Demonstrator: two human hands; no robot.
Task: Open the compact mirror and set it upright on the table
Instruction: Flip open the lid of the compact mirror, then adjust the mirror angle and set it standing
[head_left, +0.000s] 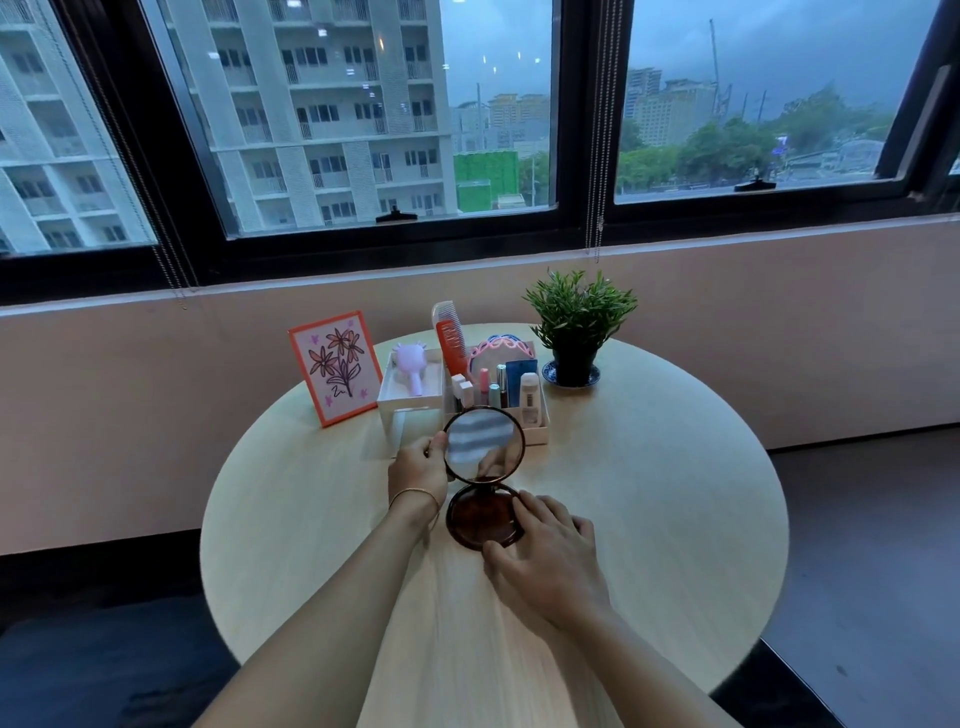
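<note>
A round brown compact mirror stands open in the middle of the round pale wooden table. Its base half lies flat on the tabletop and its lid half is raised nearly upright, with the glass facing me. My left hand pinches the left rim of the raised lid between thumb and fingers. My right hand rests on the near right edge of the flat base, fingers spread over it.
Just behind the mirror is a white organizer with a lilac brush, combs and several cosmetics. An orange-framed flower drawing leans at the back left. A potted green plant on a blue saucer is at the back right. Large windows lie beyond.
</note>
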